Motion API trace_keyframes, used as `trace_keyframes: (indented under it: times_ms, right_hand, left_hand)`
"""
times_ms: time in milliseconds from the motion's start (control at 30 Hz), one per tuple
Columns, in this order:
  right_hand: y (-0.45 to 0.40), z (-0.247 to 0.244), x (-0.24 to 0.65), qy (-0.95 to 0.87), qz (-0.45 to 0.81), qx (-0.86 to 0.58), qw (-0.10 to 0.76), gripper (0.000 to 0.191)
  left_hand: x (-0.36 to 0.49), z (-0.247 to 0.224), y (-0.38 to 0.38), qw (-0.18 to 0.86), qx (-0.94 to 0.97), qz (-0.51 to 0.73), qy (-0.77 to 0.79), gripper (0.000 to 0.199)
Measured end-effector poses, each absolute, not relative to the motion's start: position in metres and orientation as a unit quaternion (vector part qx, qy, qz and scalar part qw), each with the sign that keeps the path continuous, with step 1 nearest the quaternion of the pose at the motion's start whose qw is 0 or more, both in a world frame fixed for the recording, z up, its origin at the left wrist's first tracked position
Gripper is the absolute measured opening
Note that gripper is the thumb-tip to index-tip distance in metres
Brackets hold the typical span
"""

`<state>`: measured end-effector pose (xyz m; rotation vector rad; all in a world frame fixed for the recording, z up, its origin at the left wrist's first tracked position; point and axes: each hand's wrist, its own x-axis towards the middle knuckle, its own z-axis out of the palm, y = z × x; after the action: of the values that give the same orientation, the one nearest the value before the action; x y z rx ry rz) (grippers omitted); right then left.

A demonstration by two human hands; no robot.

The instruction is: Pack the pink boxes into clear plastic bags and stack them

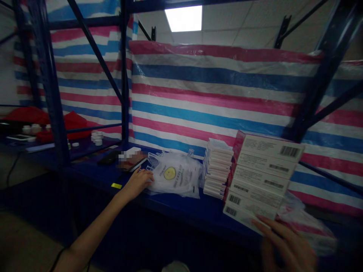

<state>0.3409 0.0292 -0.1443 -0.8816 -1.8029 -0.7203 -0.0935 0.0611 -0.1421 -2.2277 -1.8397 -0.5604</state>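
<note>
Boxes (pixel 261 170) already stacked at shelf's (pixel 181 208) front edge; right hand (pixel 287 241) half-curled there, left hand (pixel 139 182) loosely bent by bag (pixel 183 177); grips unclear.

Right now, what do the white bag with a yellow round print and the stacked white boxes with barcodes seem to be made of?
White bag with yellow round print: probably thin plastic, slightly glossy, given its soft creases. Stacked white boxes with barcodes: likely smooth printed card, given flat panels and straight edges; coating unclear.

Stockroom, blue metal racking (pixel 48 75), striped sheeting (pixel 212 107), barcoded boxes (pixel 259 168)
</note>
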Motion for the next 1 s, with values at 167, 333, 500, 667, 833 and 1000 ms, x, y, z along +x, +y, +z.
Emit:
trace_keyframes:
  times_ms: [167,333,500,667,833,1000]
  right_hand:
    - [0.051,-0.113,0.176,-0.893,-0.214,-0.267,0.293,0.054]
    - [0.104,-0.115,0.129,-0.94,-0.17,-0.25,0.16,0.027]
    - [0.125,-0.104,0.151,-0.907,-0.011,-0.257,0.332,0.016]
    - [0.146,-0.101,0.18,-0.838,0.308,-0.219,0.393,0.018]
    - [0.153,-0.115,0.199,-0.878,0.301,-0.227,0.294,0.017]
    - [0.126,-0.126,0.189,-0.919,0.052,-0.268,0.285,0.046]
  left_hand:
    - [-0.075,-0.127,0.052,0.148,-0.756,-0.192,-0.608,0.012]
    - [-0.081,-0.121,0.034,0.117,-0.738,-0.157,-0.646,0.03]
    - [-0.097,-0.108,0.002,0.025,-0.75,-0.193,-0.633,0.018]
    - [-0.077,-0.098,-0.01,0.015,-0.773,-0.306,-0.555,0.029]
    - [-0.072,-0.12,0.019,0.165,-0.763,-0.242,-0.576,0.04]
    - [-0.077,-0.132,0.041,0.218,-0.761,-0.125,-0.598,0.021]
